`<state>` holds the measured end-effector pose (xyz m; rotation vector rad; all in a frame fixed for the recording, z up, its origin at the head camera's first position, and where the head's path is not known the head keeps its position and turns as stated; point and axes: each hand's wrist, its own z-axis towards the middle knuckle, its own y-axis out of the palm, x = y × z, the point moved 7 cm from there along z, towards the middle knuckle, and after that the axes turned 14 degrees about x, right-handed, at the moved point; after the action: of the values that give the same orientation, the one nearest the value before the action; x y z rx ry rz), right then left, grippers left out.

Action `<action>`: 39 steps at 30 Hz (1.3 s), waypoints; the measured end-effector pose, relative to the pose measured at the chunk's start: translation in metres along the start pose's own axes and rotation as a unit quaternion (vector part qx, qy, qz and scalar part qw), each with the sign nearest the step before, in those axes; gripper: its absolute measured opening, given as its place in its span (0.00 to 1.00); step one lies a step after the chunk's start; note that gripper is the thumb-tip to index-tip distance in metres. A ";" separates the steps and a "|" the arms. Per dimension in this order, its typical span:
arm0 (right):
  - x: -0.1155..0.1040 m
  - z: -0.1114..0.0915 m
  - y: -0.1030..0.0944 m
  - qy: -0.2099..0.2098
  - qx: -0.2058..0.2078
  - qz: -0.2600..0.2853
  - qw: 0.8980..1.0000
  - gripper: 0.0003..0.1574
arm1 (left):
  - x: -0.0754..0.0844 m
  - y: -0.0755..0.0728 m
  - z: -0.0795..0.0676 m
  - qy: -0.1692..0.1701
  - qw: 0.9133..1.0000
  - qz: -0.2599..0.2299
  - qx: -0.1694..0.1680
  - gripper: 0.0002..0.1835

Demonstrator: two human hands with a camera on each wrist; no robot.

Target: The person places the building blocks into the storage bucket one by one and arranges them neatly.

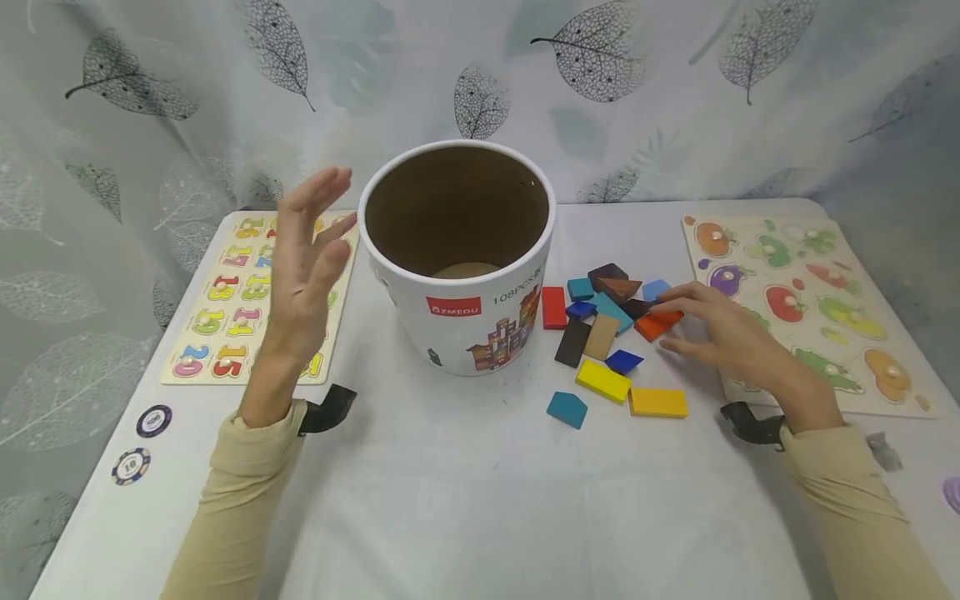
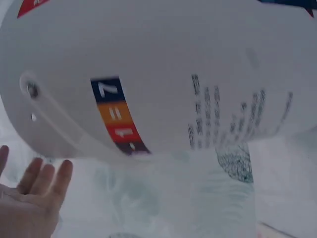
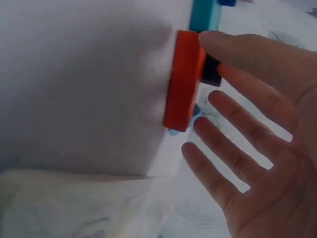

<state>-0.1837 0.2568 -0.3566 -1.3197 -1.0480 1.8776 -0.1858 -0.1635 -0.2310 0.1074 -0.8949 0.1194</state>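
Observation:
A large white bucket (image 1: 405, 304) stands upright at the back middle of the table, showing its brown inner wall and bottom. My left hand (image 1: 303, 258) is raised at the bucket's left side, fingers loosely extended near the rim and holding nothing. In the left wrist view its fingertips lie just below the bucket wall (image 2: 163, 59). Right of the bucket is a loose heap of coloured wooden blocks. Over its right edge reaches my right hand (image 1: 723, 333), fingers spread beside an orange-red block (image 1: 658, 325). In the right wrist view the thumb tip overlaps that block's (image 3: 182, 82) end.
Toward the front of the heap lie yellow blocks (image 1: 603, 381) and a teal block (image 1: 567, 409). A number puzzle board (image 1: 202, 325) lies at left, a vegetable puzzle board (image 1: 832, 279) at right. Two poker chips (image 1: 153, 421) sit near the left edge. A leaf-patterned curtain (image 1: 420, 75) hangs behind.

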 end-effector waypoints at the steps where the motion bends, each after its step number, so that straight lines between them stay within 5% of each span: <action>1: 0.002 0.000 0.003 0.003 -0.010 -0.006 1.000 0.28 | 0.000 0.007 0.000 -0.008 1.000 0.016 -0.012 0.42; 6: 0.007 0.001 0.013 0.002 -0.039 -0.036 0.999 0.30 | -0.013 0.026 -0.004 -0.037 0.992 0.107 -0.051 0.49; 15: 0.008 -0.002 0.007 0.002 -0.034 -0.023 0.999 0.27 | -0.034 0.031 -0.007 -0.087 0.996 -0.003 -0.037 0.50; 19: -0.002 0.005 -0.021 -0.009 0.032 -0.024 0.999 0.27 | -0.038 0.035 -0.007 -0.090 0.995 -0.024 -0.030 0.50; 24: -0.051 0.033 -0.071 -0.092 0.171 0.006 0.981 0.32 | -0.039 0.038 -0.008 -0.079 0.996 -0.028 -0.024 0.51; 27: -0.098 0.057 -0.091 -0.143 0.217 0.059 0.964 0.33 | -0.038 0.037 -0.008 -0.074 0.997 -0.030 -0.017 0.50; 33: -0.177 0.098 -0.094 -0.212 0.204 0.157 0.943 0.27 | -0.039 0.038 -0.008 -0.073 0.997 -0.029 -0.015 0.50; 39: -0.209 0.118 -0.077 -0.238 0.170 0.193 0.936 0.25 | -0.041 0.038 -0.009 -0.073 0.997 -0.007 -0.011 0.55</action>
<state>-0.2267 0.0924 -0.1707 -0.9311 -0.6546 2.6272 -0.2102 -0.1269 -0.2666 0.1027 -1.0418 0.0885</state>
